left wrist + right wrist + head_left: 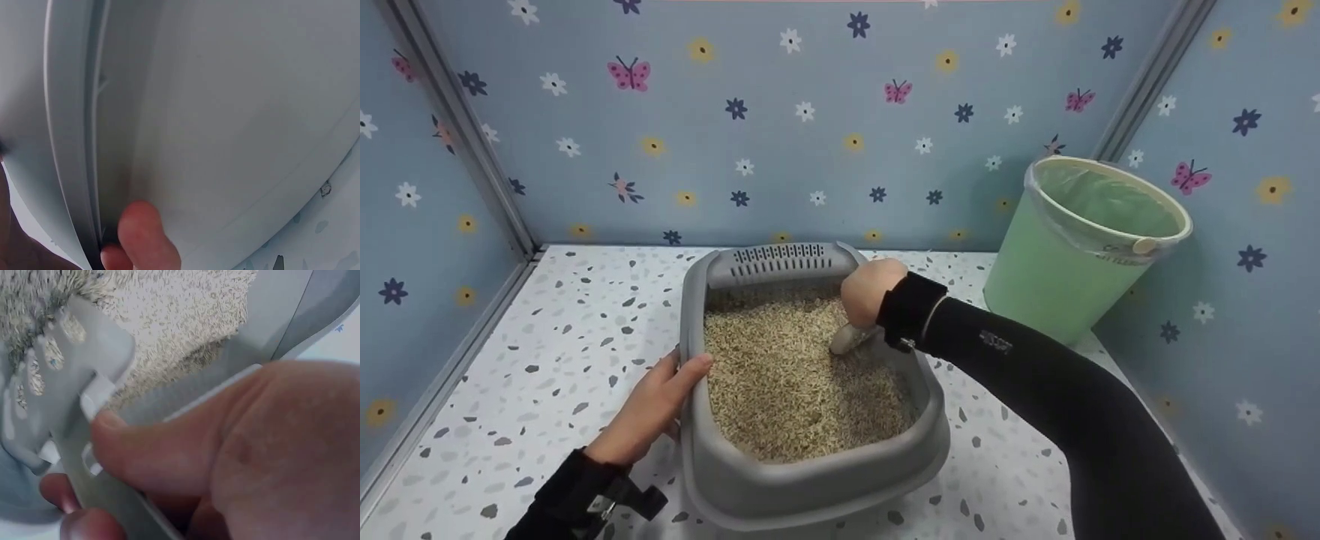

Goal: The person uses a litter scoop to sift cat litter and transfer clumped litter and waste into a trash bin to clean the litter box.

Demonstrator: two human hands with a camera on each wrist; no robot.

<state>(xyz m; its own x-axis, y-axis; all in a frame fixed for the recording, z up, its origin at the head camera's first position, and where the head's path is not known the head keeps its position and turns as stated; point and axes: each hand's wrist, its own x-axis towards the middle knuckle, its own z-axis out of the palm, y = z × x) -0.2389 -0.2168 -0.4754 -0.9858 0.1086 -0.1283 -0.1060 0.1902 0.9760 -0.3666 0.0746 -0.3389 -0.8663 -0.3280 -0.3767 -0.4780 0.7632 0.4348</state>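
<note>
Flowered walls (772, 75) rise beyond the litter box (810, 491), which the left hand (649, 409) grips. Over it, the right hand (872, 291) grasps a scoop (107, 337) in litter (772, 382); scooping looks underway, unfinished.

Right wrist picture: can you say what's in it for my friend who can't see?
A person's right hand grips a gray slotted scoop at a bed of pale grains inside a gray tray. Some of the grains show through the scoop's slots.
</note>
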